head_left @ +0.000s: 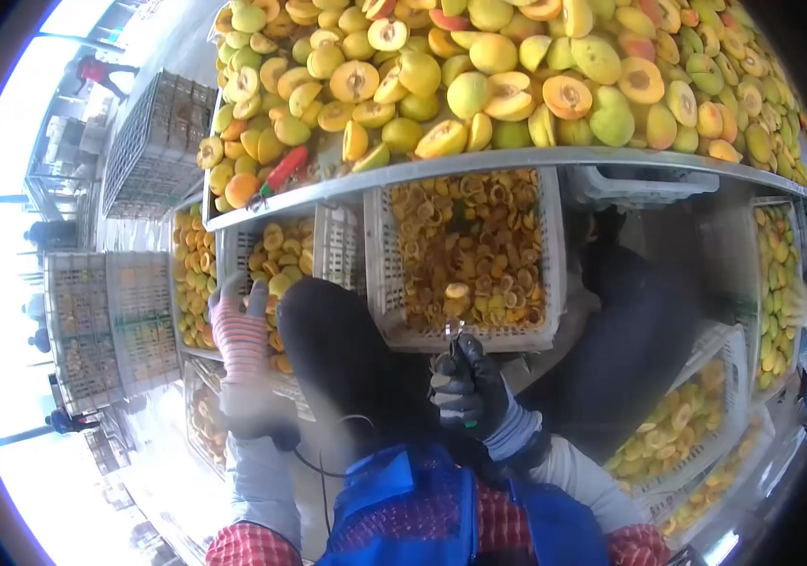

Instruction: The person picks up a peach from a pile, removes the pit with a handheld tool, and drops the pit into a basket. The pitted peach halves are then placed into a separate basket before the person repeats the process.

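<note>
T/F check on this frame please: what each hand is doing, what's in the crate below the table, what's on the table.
1. The right hand grips a small metal tool. True.
2. The left hand holds a peach half. False: its fingers are spread and hold nothing.
3. The white crate below the table edge holds peach pits. True, as far as can be told.
4. The table carries only whole fruit. False: many of the peaches are cut in halves.

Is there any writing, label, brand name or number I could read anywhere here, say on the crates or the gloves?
None can be read. The white crates, the metal table edge, the gloves on the left hand and right hand, and the blue apron show no legible text.
</note>
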Tool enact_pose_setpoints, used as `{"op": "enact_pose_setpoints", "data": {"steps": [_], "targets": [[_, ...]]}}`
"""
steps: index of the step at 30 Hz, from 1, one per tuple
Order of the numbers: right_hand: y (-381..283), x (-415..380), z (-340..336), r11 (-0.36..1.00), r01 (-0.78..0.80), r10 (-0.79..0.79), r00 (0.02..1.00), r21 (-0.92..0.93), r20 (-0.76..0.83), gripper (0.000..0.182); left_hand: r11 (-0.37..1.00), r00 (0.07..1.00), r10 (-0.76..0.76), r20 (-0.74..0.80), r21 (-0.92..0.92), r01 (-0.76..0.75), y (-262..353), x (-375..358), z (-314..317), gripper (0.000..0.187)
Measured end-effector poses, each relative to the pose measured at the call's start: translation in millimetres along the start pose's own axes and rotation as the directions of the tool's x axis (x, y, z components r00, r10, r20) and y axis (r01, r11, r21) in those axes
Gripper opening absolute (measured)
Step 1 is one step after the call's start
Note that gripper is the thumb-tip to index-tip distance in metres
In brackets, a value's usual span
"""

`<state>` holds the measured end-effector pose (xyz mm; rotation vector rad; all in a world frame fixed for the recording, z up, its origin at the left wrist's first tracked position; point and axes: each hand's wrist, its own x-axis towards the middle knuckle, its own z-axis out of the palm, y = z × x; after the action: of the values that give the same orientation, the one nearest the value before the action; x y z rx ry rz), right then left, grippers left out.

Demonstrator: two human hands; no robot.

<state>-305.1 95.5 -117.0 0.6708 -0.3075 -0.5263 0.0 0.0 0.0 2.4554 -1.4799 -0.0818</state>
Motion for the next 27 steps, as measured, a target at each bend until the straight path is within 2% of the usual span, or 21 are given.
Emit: {"op": "enact_pose_setpoints", "data": {"steps": [1,2,3,5,7,9,11,12,13,14,15,16,17,18,19,21,23,24,25,27], "targets": [[1,2,-7,1.0,-0.011,0.011,1.0,-0.028,0.004,0.045,0.961,0.98,0.136,-0.142,-0.221,-0.165,25,-2,-2,0.031],[3,1,-13,0.998,-0.022,0.022,1.0,-0.054,0.0,0.044,0.929,0.978,0.195,-0.078,-0.305,-0.21,57,-3,-6,0.032],[-1,-25,5,0.991,0.067,-0.086,0.984,-0.119,-0.157,0.043,0.871,0.973,0.226,0.051,-0.458,-0.178,101,1,18,0.033],[-5,-21,6,0.964,0.104,-0.175,0.94,-0.243,-0.293,0.041,0.915,0.951,0.301,0.068,-0.302,-0.268,149,40,40,0.044],[-8,-19,10,0.928,0.144,-0.259,0.913,-0.345,-0.315,0.039,0.963,0.939,0.234,0.254,0.069,-0.259,197,77,55,0.053],[-13,-17,10,0.904,0.172,-0.305,0.9,-0.39,-0.31,0.039,0.845,0.841,0.338,0.423,0.256,-0.469,173,143,121,0.048],[-21,-14,7,0.904,0.194,-0.312,0.909,-0.38,-0.278,0.04,0.932,0.851,0.249,0.463,0.124,-0.34,193,139,104,0.054],[-21,-13,10,0.869,0.222,-0.377,0.877,-0.443,-0.299,0.041,0.896,0.856,0.411,0.312,0.036,-0.443,192,121,86,0.053],[-19,-9,17,0.828,0.247,-0.441,0.841,-0.504,-0.313,0.042,0.833,0.823,0.551,0.14,-0.034,-0.552,188,103,71,0.053],[-18,-7,26,0.779,0.267,-0.509,0.797,-0.567,-0.325,0.043,0.817,0.808,0.577,0.116,-0.067,-0.573,192,80,56,0.049],[-15,-5,38,0.733,0.286,-0.543,0.792,-0.618,-0.278,0.041,0.74,0.733,0.672,0.106,-0.111,-0.663,188,58,50,0.05],[-12,-1,53,0.686,0.295,-0.566,0.79,-0.665,-0.235,0.04,0.746,0.728,0.666,0.16,-0.136,-0.652,187,25,43,0.054],[-11,3,60,0.636,0.3,-0.583,0.79,-0.711,-0.189,0.039,0.645,0.613,0.758,0.225,-0.113,-0.756,185,2,35,0.054],[-10,6,59,0.636,0.32,-0.6,0.778,-0.702,-0.188,0.037,0.585,0.537,0.809,0.24,-0.244,-0.773,177,-21,37,0.056],[-9,9,58,0.632,0.345,-0.619,0.763,-0.694,-0.185,0.034,0.543,0.454,0.829,0.325,-0.278,-0.792,171,-41,38,0.06],[-9,6,62,0.606,0.389,-0.662,0.73,-0.694,-0.169,0.03,0.508,0.423,0.86,0.285,-0.403,-0.761,161,-69,43,0.068],[-7,2,73,0.562,0.425,-0.703,0.698,-0.71,-0.138,0.026,0.533,0.513,0.827,0.228,-0.606,-0.59,153,-79,42,0.063],[-6,5,72,0.557,0.489,-0.701,0.71,-0.671,-0.064,0.027,0.526,0.56,0.801,0.211,-0.693,-0.492,149,-83,42,0.061],[-3,3,76,0.576,0.397,-0.68,0.717,-0.715,-0.15,0.028,0.52,0.64,0.73,0.239,-0.801,-0.295,143,-88,45,0.059],[1,-1,91,0.606,0.192,-0.632,0.706,-0.772,-0.32,0.029,0.395,0.752,0.565,0.339,-0.912,0.115,137,-99,51,0.054]]}}
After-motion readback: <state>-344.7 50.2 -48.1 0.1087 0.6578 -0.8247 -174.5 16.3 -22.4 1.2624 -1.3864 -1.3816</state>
